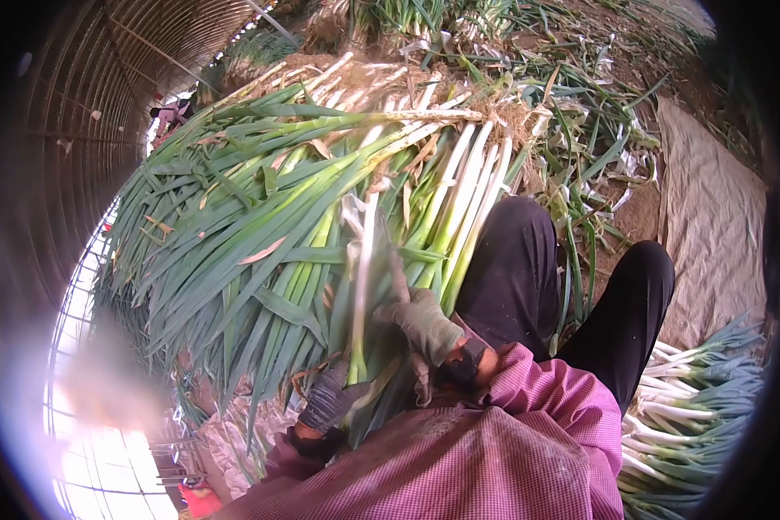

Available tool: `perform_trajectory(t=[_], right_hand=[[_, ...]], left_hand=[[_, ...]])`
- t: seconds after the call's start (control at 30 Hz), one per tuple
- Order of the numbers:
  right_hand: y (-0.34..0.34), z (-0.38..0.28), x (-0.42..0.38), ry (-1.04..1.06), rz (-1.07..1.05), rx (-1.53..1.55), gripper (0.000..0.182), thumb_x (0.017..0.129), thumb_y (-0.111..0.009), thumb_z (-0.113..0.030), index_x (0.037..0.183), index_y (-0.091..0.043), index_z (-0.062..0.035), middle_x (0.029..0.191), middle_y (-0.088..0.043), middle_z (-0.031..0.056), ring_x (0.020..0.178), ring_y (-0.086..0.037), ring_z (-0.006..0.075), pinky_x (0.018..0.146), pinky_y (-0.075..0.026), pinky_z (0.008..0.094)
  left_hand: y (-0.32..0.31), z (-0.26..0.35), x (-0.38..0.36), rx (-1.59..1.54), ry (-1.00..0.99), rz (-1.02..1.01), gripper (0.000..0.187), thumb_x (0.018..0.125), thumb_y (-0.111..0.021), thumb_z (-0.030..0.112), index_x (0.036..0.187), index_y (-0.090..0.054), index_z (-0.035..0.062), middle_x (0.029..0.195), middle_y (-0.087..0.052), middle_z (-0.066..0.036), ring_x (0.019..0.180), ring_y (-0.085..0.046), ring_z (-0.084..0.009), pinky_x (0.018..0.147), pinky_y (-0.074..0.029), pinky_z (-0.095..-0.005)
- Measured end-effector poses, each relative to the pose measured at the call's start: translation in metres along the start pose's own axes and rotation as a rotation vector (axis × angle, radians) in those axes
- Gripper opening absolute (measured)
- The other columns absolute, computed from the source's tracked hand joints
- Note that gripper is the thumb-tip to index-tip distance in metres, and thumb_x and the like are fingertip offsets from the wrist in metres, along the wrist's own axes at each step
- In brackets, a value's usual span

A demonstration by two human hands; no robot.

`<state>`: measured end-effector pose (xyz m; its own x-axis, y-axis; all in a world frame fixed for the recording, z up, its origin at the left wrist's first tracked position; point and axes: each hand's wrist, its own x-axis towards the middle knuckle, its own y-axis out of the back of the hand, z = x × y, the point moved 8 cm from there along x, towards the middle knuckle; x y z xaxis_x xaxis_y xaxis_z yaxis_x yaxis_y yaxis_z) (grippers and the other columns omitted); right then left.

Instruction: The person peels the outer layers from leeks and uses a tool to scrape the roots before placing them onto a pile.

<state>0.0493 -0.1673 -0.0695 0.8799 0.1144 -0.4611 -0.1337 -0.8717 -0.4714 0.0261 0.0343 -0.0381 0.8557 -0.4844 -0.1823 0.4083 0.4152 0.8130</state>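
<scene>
A long green onion (361, 295) stands near upright in front of me, its white shank and roots pointing away. My left hand (328, 400), in a grey glove, is closed around its lower green part. Right of the stalk is my right hand (426, 325), in a pale worn glove, somewhat blurred. Its fingers look spread, with the thumb held apart, and I see no stalk in its grasp. A big heap of untrimmed green onions (225, 199) lies beyond both hands. Several white shanks (472, 199) lean beside my knee.
On the right, cleaned green onions (676, 425) lie in a pile next to a tan cloth sheet (706, 225). Leaf scraps (594, 156) litter the soil. A ribbed tunnel wall (87, 113) curves up at the left. Another person (172, 114) is far off at the left.
</scene>
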Motion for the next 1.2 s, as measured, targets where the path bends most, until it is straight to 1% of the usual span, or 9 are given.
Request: perform_trajectory(t=[0.1, 0.37, 0.53, 0.6, 0.67, 0.8, 0.9, 1.1, 1.2], right_hand=[[-0.003, 0.000, -0.001, -0.011, -0.009, -0.068, 0.040, 0.080, -0.073, -0.016, 0.107, -0.060, 0.0093, 0.091, -0.064, 0.0130, 0.082, -0.060, 0.0205, 0.074, -0.048, 0.0330], [0.004, -0.005, -0.016, 0.075, 0.044, 0.087, 0.032, 0.080, -0.071, -0.010, 0.105, -0.060, 0.0054, 0.092, -0.062, 0.0097, 0.080, -0.057, 0.0178, 0.072, -0.047, 0.0302], [0.038, -0.016, -0.023, 0.255, 0.370, 0.291, 0.025, 0.080, -0.070, -0.007, 0.099, -0.057, 0.0017, 0.084, -0.058, 0.0047, 0.072, -0.054, 0.0144, 0.065, -0.045, 0.0296], [0.053, -0.014, -0.021, 0.274, 0.471, 0.343, 0.015, 0.079, -0.071, -0.007, 0.085, -0.057, -0.0041, 0.065, -0.053, -0.0014, 0.052, -0.049, 0.0087, 0.048, -0.042, 0.0265], [0.059, -0.009, -0.016, 0.231, 0.449, 0.402, 0.015, 0.079, -0.070, -0.007, 0.091, -0.061, -0.0018, 0.069, -0.058, 0.0009, 0.054, -0.053, 0.0104, 0.050, -0.044, 0.0269], [0.066, 0.003, 0.007, 0.273, 0.377, 0.408, 0.030, 0.080, -0.066, -0.003, 0.108, -0.063, 0.0029, 0.080, -0.064, 0.0052, 0.062, -0.060, 0.0125, 0.056, -0.048, 0.0253], [0.055, -0.007, 0.000, 0.246, 0.252, 0.399, 0.040, 0.079, -0.067, -0.003, 0.118, -0.061, 0.0035, 0.081, -0.064, 0.0044, 0.062, -0.059, 0.0106, 0.058, -0.047, 0.0231], [0.059, -0.002, 0.017, 0.187, 0.226, 0.173, 0.048, 0.077, -0.071, -0.008, 0.122, -0.057, 0.0044, 0.081, -0.061, 0.0018, 0.066, -0.057, 0.0099, 0.060, -0.046, 0.0226], [0.055, -0.003, 0.021, 0.148, 0.217, 0.130, 0.058, 0.078, -0.070, -0.006, 0.131, -0.047, 0.0001, 0.090, -0.061, 0.0056, 0.077, -0.058, 0.0124, 0.069, -0.045, 0.0236]], left_hand=[[-0.004, -0.001, -0.006, -0.577, 0.281, -0.183, 0.028, 0.081, -0.066, 0.018, 0.103, -0.061, 0.0001, 0.085, -0.061, -0.007, 0.080, -0.059, -0.0189, 0.074, -0.046, -0.0322], [0.001, 0.003, -0.018, -0.955, 0.343, -0.386, 0.033, 0.071, -0.072, 0.009, 0.102, -0.061, 0.0008, 0.083, -0.059, -0.002, 0.076, -0.057, -0.0117, 0.069, -0.045, -0.0236], [0.019, 0.083, 0.080, 0.051, -0.036, -0.458, 0.029, 0.077, -0.069, 0.018, 0.099, -0.062, 0.0005, 0.076, -0.060, -0.009, 0.070, -0.060, -0.0184, 0.064, -0.048, -0.0308], [0.000, 0.097, 0.127, 0.241, -0.517, -0.239, 0.027, 0.080, -0.067, 0.022, 0.099, -0.063, 0.0031, 0.077, -0.062, -0.013, 0.073, -0.063, -0.0242, 0.066, -0.050, -0.0348], [-0.027, 0.103, 0.164, 0.664, -0.424, -0.220, 0.023, 0.082, -0.063, 0.021, 0.098, -0.063, 0.0036, 0.081, -0.063, -0.015, 0.075, -0.063, -0.0280, 0.066, -0.050, -0.0373], [-0.013, 0.145, 0.232, 1.416, -0.681, -0.023, 0.020, 0.086, -0.054, 0.018, 0.097, -0.061, 0.0034, 0.092, -0.063, -0.018, 0.082, -0.064, -0.0309, 0.067, -0.051, -0.0399], [0.077, 0.157, 0.308, 1.412, -0.532, 0.609, 0.025, 0.085, -0.050, 0.014, 0.105, -0.061, 0.0046, 0.103, -0.062, -0.019, 0.092, -0.063, -0.0312, 0.075, -0.051, -0.0418], [0.179, 0.103, 0.426, 1.193, 0.033, 0.339, 0.040, 0.086, -0.056, 0.024, 0.122, -0.059, 0.0076, 0.122, -0.060, -0.017, 0.117, -0.055, -0.0343, 0.099, -0.036, -0.0602], [0.175, 0.106, 0.422, 1.218, 0.035, 0.253, 0.043, 0.084, -0.057, 0.026, 0.123, -0.060, 0.0074, 0.128, -0.058, -0.017, 0.123, -0.052, -0.0348, 0.104, -0.030, -0.0619]])
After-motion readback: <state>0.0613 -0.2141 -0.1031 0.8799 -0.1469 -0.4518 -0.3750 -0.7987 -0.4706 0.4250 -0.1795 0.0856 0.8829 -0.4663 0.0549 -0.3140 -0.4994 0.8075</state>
